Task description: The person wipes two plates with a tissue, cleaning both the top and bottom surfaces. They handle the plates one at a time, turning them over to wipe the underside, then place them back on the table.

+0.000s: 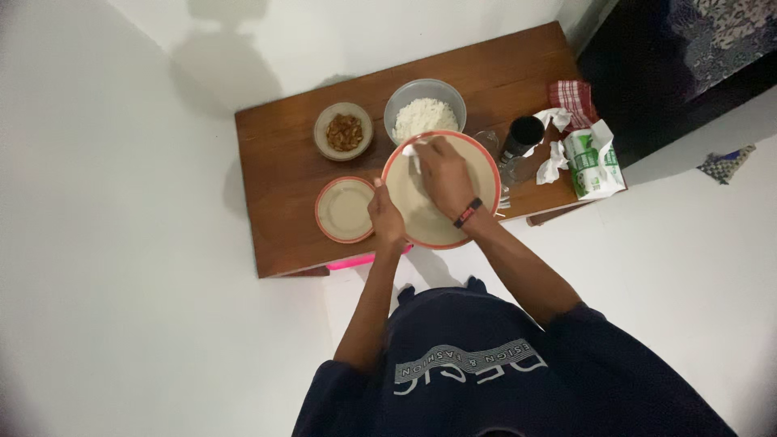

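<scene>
— Why are you gripping the big red-rimmed plate at its edge?

— My left hand is clamping it steady above the table, while my right hand is pinching a white tissue against it.

hands on plate, wooden table

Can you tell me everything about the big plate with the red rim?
The big plate is round, cream inside with a red rim, and looks empty. It is tilted above the front edge of the wooden table. The left hand grips its left edge, while the right hand presses something small and white against its inside. A smaller matching plate lies beside it.
</scene>
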